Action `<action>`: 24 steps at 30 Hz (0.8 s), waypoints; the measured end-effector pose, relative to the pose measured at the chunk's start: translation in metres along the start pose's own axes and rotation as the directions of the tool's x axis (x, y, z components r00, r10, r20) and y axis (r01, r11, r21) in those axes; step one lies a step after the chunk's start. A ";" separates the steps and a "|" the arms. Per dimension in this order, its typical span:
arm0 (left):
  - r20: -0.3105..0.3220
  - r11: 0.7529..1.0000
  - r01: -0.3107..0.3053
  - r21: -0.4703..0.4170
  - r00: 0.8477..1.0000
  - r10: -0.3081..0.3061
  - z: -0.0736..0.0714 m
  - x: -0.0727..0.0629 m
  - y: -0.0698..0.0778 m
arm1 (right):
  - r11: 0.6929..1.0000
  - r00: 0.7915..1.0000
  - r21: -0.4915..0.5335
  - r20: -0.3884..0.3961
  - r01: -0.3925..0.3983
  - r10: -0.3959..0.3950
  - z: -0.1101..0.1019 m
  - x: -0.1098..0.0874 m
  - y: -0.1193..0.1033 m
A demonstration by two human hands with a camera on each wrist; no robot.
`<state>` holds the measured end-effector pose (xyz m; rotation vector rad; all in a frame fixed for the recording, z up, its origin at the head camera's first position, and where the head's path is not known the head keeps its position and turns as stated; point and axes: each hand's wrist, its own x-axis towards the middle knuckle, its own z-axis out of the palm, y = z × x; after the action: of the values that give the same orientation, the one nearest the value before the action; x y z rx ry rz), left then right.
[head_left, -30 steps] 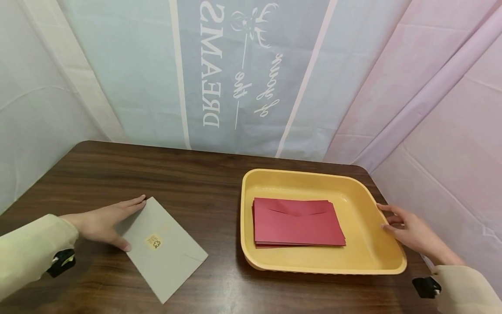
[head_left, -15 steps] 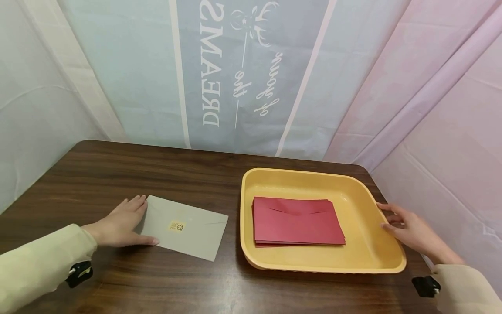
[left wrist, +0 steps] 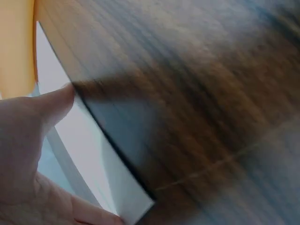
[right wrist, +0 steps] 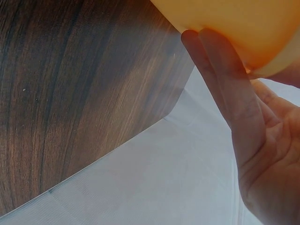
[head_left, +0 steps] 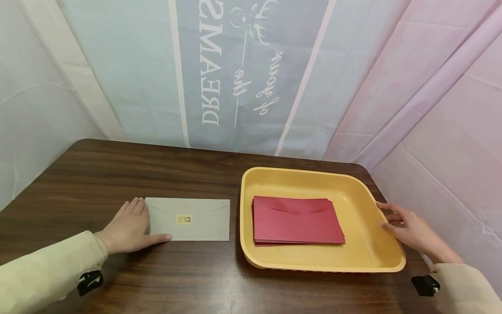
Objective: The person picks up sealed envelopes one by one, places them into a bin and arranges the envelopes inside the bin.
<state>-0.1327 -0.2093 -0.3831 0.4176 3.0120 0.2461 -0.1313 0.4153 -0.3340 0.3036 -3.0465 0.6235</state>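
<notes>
My left hand [head_left: 129, 227] rests at the left end of a pale grey envelope [head_left: 211, 220] on the dark wooden table. Its fingers lie along the short edge, and the thumb touches the near long edge, as the left wrist view also shows. The envelope lies flap side up, with a small yellow sticker [head_left: 184, 219] in its middle. To the right stands a yellow plastic tray [head_left: 364, 244] holding a stack of red envelopes [head_left: 298, 222]. My right hand [head_left: 409, 231] holds the tray's right rim, with fingers against the outer wall [right wrist: 227, 70] in the right wrist view.
Behind the table [head_left: 184, 170] hangs a pale printed cloth [head_left: 251, 78] with white lettering. More light cloth closes in both sides. The grey envelope's right end lies close to the tray's left side.
My left hand has turned the grey envelope counter-clockwise on the table, from slanted to parallel with the tray. Its right end has swung away from me. The right hand and tray have stayed put.
</notes>
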 end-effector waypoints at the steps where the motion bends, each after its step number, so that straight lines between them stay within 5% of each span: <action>1: 0.001 1.000 0.006 0.000 1.000 -0.006 -0.002 0.001 0.001 | 1.000 1.000 -0.002 0.003 -0.002 0.002 0.000 0.000 0.000; 7: 0.011 0.987 0.103 -0.121 0.995 -0.103 -0.021 0.011 -0.001 | 1.000 1.000 0.007 0.008 0.003 -0.003 0.000 0.000 -0.001; 14: 0.133 0.918 0.261 -0.297 0.964 -0.231 -0.027 0.023 -0.012 | 1.000 1.000 0.015 0.008 0.001 -0.001 0.001 0.000 0.000; 18: 0.152 0.892 0.326 -0.314 0.944 -0.292 -0.024 0.025 -0.012 | 1.000 1.000 0.012 0.010 -0.003 0.003 0.001 0.000 0.000; 24: 0.163 0.888 0.354 -0.293 0.934 -0.318 -0.024 0.027 -0.004 | 0.999 1.000 0.042 0.001 0.017 -0.017 0.002 -0.001 0.002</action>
<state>-0.1622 -0.2086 -0.3623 -0.1191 2.7964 0.6412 -0.1310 0.4166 -0.3366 0.3310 -3.0318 0.6870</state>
